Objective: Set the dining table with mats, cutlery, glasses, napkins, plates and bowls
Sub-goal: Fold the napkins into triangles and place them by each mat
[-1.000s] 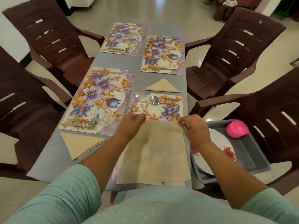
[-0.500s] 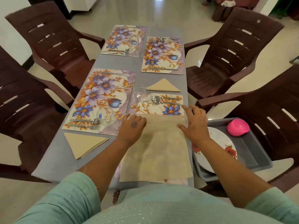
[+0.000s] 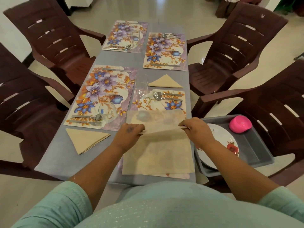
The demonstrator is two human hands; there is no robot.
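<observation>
head view: beige napkin (image 3: 158, 150) lay spread over near right mat (image 3: 158, 104) at table (image 3: 54, 155) edge, thin, faintly mottled, far part lifted and translucent, mat print showing through. left hand (image 3: 130, 135) pinched napkin at left fold edge, fingers curled. right hand (image 3: 195, 130) pinched right edge, thumb and fingers closed on cloth. two folded napkins (image 3: 87, 139) lay as triangles nearby.

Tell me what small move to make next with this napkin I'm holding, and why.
Probably finish the fold: the left hand and right hand each pinch an edge of the open napkin, lifted over the near right mat. The two finished napkins lie as triangles, so bring one corner across to the opposite one and press the crease flat.
</observation>
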